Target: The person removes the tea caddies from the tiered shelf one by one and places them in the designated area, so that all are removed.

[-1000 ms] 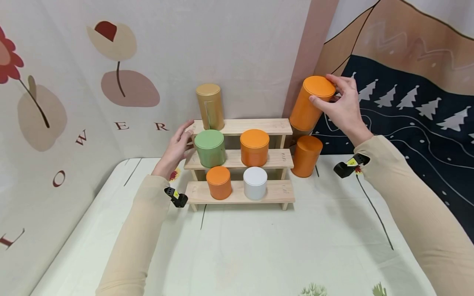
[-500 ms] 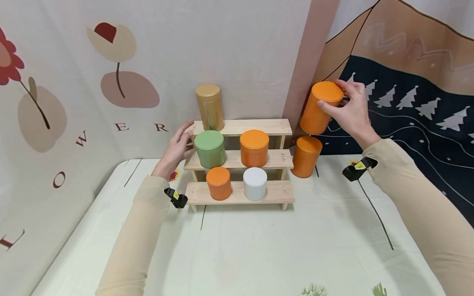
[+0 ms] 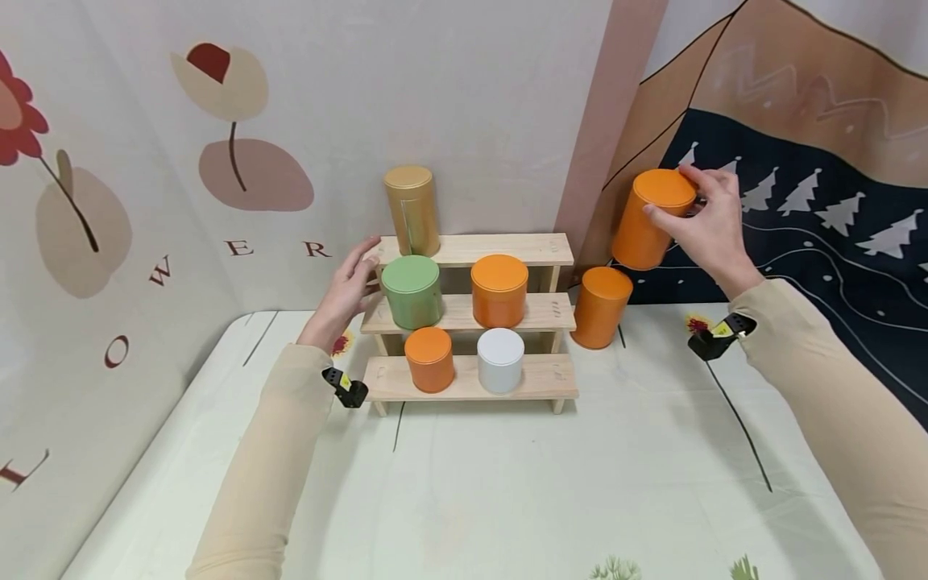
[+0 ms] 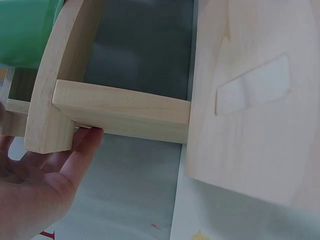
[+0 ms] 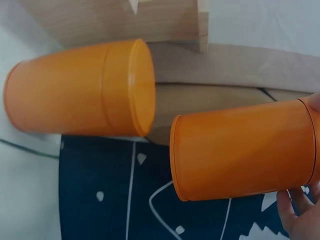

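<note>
My right hand (image 3: 714,221) grips a tall orange canister (image 3: 645,229) near its lid and holds it in the air, slightly tilted. In the right wrist view this canister (image 5: 245,152) is apart from a second orange canister (image 5: 80,90), which stands on the table right of the three-tier wooden shelf (image 3: 529,377). My left hand (image 3: 344,294) rests at the shelf's left side by the upper tiers. The left wrist view shows its extended fingers (image 4: 82,152) against the wooden frame (image 4: 122,110); the thumb is not clearly visible there.
A gold canister (image 3: 412,211) stands on the top tier's left. The middle tier holds a green tin (image 3: 412,294) and an orange tin (image 3: 499,294); the bottom tier holds a smaller orange tin (image 3: 428,362) and a white tin (image 3: 500,362). Printed cloth (image 3: 464,105) hangs behind.
My right hand has moved to the right and slightly down with the orange canister, away from the shelf's top tier; the canister is now more upright. My left hand has stayed in place.
</note>
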`<state>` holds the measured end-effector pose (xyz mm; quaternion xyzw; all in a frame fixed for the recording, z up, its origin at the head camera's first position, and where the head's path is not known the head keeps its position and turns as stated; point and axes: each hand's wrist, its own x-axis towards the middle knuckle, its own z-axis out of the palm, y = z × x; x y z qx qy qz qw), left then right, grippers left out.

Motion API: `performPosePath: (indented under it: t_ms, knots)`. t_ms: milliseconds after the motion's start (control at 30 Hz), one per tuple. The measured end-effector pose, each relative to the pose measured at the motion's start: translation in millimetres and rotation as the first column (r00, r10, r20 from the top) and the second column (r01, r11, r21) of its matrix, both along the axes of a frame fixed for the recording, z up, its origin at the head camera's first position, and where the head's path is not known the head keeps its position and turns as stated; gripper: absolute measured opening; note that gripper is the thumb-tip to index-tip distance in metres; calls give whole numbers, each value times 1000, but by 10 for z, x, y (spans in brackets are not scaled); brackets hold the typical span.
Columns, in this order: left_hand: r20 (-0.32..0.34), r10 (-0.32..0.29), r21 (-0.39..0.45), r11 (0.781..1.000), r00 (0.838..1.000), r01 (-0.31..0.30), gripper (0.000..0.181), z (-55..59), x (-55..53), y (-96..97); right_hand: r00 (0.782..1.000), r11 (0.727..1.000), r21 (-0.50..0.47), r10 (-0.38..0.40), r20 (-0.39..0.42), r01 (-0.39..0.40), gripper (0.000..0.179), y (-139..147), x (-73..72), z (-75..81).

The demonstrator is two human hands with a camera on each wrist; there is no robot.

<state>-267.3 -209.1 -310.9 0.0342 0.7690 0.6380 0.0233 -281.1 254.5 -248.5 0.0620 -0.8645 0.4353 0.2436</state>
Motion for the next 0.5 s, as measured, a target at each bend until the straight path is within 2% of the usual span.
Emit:
performPosePath:
  t_ms: [67,233,500]
  knots:
    - [-1,3,3,1000,1000,-3,51,-18,-18,-7,1000,1000,7,-7,9,7,68,28,7,-23]
    - [-13,16,5,1000,1000,-16,50,-174,-158,-78,999,1000,23,-22,29,22,69,96,13,-97]
    - [-23,14,-18,1000,1000,-14,50,-199,-159,-81,997,999,36,-38,67,36,71,194,32,-243]
